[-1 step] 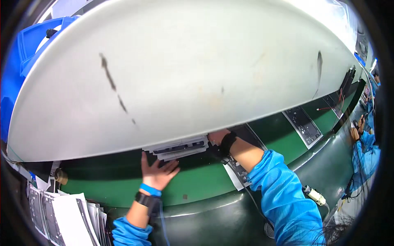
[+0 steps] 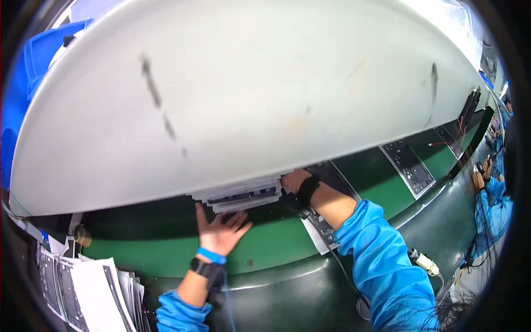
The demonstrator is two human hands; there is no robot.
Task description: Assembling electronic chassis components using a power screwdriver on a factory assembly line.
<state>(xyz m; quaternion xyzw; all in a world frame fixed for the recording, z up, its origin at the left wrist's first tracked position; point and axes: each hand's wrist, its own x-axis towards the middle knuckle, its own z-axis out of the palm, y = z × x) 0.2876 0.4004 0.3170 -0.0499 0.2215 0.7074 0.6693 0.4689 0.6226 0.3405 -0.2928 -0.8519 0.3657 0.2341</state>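
A stack of white sheets and dark panels (image 2: 243, 195) lies on the green work surface, half covered by a white overhanging board (image 2: 287, 99). My left hand (image 2: 222, 235), with a blue band and a dark strap at its wrist, is just below the stack's near edge. Its fingers are spread and it holds nothing. My right hand (image 2: 294, 180) reaches in at the stack's right end; the board hides its fingers, so its grip does not show. Beside that wrist lies a dark flat panel with a white border (image 2: 321, 224).
Another dark panel (image 2: 409, 166) lies farther right on the green surface (image 2: 166, 254). At lower left stands a pile of white sheets and panels (image 2: 94, 288), near a tape roll (image 2: 83, 236). A white cable connector (image 2: 425, 262) rests by the padded edge. Co-workers in blue (image 2: 492, 207) sit at far right.
My left hand has shifted slightly to the right, its fingers still spread. My right hand stays at the stack's end. The whole view has moved a little.
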